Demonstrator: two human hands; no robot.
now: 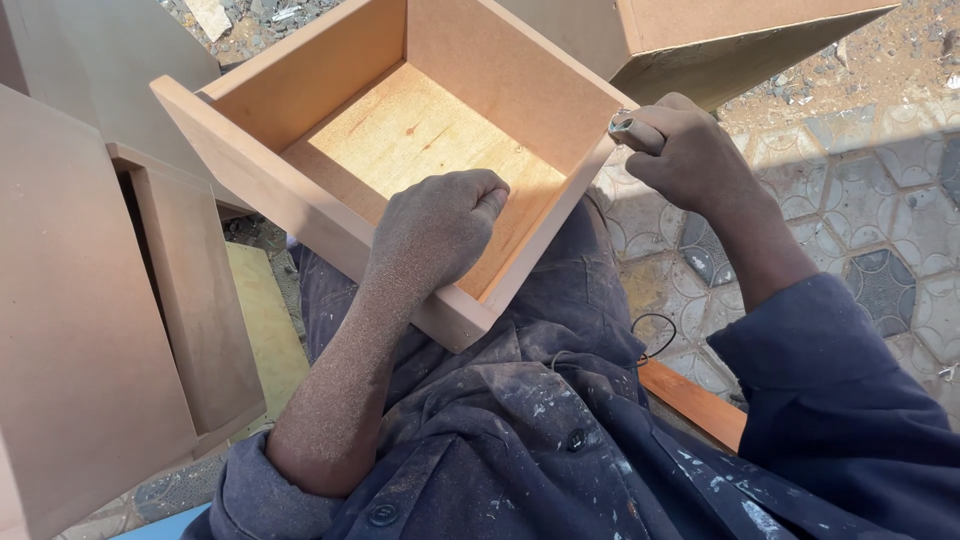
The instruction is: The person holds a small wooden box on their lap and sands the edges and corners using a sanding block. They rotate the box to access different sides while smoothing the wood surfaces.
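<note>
An open wooden drawer box (300,85) with brown fibreboard sides and a pale plywood bottom rests tilted on my lap. My left hand (437,230) is dusted with sawdust and closed in a fist over the near side wall, reaching inside the box. My right hand (690,155) is at the box's right wall, closed around a small grey tool (622,127) whose tip touches the top edge of that wall. What kind of tool it is I cannot tell.
Flat fibreboard panels (70,330) and another drawer-like piece (195,290) stand at the left. A further box (740,40) sits behind, at the upper right. Patterned paving tiles (880,220) lie to the right, and an orange wooden strip (695,400) lies beside my leg.
</note>
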